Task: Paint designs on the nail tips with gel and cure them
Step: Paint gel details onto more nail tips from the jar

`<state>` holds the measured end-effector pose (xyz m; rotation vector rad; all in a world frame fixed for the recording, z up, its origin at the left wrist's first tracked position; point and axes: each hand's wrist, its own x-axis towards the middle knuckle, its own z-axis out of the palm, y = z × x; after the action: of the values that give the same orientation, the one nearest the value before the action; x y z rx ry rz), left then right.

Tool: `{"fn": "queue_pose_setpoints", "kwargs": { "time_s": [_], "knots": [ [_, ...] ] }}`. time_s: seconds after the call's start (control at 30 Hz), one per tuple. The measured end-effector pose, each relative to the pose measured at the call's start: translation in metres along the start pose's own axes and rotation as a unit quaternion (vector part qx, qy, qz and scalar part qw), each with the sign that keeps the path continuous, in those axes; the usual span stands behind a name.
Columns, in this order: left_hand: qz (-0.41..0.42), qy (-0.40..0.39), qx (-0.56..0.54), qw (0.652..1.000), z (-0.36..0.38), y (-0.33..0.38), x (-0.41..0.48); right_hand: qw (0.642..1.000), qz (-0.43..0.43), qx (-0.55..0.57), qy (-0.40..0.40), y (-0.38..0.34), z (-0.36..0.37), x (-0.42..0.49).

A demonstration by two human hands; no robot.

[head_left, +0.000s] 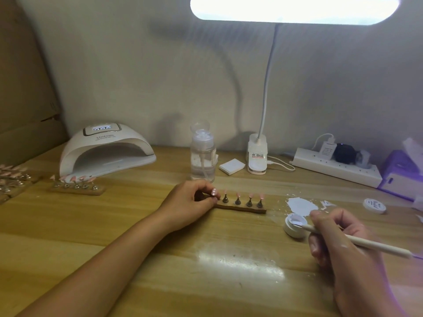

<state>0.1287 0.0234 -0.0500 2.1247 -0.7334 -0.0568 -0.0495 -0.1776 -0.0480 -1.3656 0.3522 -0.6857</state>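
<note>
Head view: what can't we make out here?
- Nail tips on the brown holder strip: too small, any design unreadable.
- Leftmost stand: covered by the left hand.
- Brush tip: inside the gel pot, bristles unseen.
- Curing lamp display: blurred digits.
- Extra nail strips: cut off by left edge.

Desk lamp (257, 154), power strip (336, 169), pump bottle (203, 154) on wooden table (160, 259)
</note>
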Motion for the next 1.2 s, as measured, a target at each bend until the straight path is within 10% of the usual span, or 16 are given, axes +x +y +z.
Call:
{"fn": "queue_pose_setpoints", "kwargs": {
  "time_s": [0.8, 1.0, 1.2],
  "knots": [
    [-0.027, -0.029, -0.059, 0.997, -0.005, 0.008, 0.001, 1.0, 0.001, -0.006, 0.006, -0.01, 0.009, -0.006],
    [0.076, 0.101, 0.221, 0.967, 0.008, 0.019, -0.002, 0.999, -0.04, -0.014, -0.01, -0.008, 0.009, -0.006],
    [0.085, 0.123, 0.261, 0.954, 0.016, 0.025, -0.006, 0.989, -0.129, -0.063, -0.04, -0.008, 0.009, -0.007]
  ]
}}
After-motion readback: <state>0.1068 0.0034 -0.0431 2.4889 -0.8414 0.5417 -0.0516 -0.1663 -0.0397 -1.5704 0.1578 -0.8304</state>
